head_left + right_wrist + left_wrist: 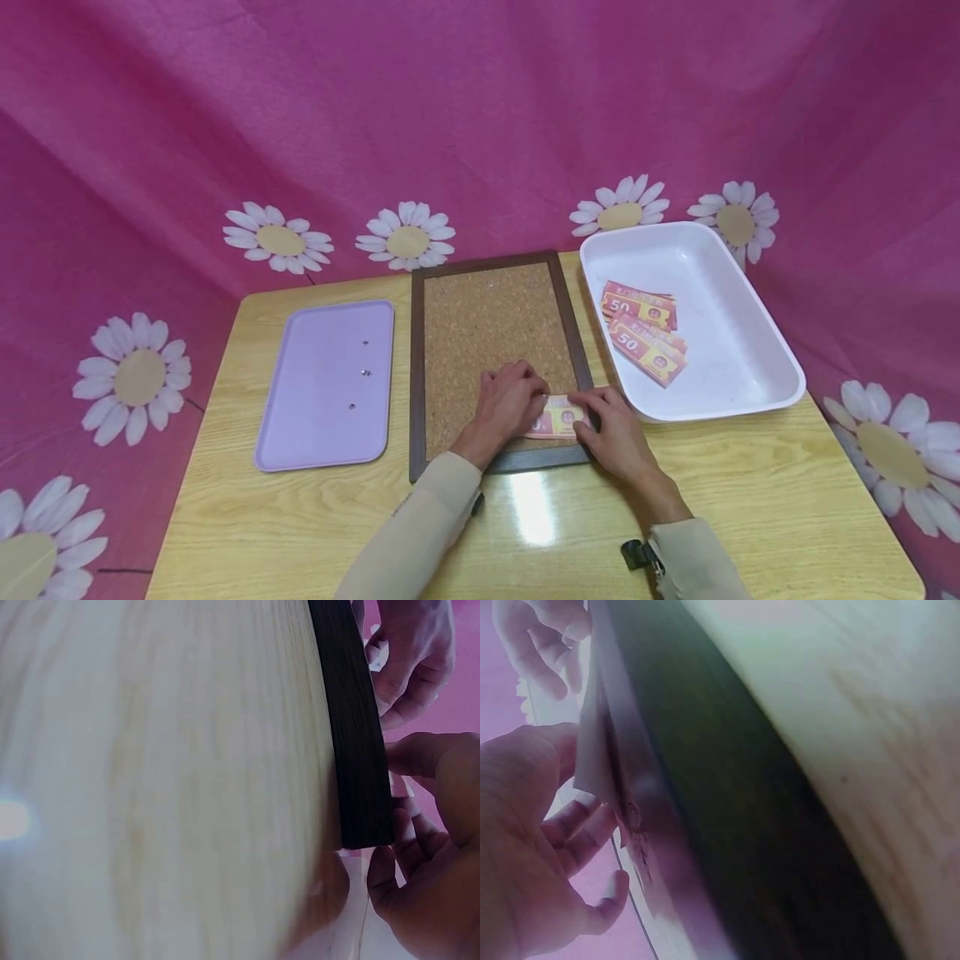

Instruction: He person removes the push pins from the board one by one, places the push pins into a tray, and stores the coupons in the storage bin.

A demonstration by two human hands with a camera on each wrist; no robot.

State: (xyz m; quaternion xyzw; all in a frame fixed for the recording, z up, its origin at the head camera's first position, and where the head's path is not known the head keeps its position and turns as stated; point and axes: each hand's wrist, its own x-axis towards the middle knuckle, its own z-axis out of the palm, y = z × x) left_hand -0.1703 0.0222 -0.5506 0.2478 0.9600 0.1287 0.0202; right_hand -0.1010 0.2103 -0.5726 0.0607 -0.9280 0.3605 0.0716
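Both hands are at a pink-and-yellow coupon near the lower right corner of a brown-framed corkboard. The left hand has its fingers curled at the coupon's left end, covering part of it. At the opposite end, the right hand holds the edge between thumb and fingers. From the left wrist, the left hand shows fingers around the pale edge of the paper. In the right wrist view, the right hand lies beside the dark frame, which partly hides the coupon.
To the left of the board lies a purple tray with a few tiny metallic bits on it. A white bin stands right, holding several more coupons. The wooden table meets a pink flowered cloth behind.
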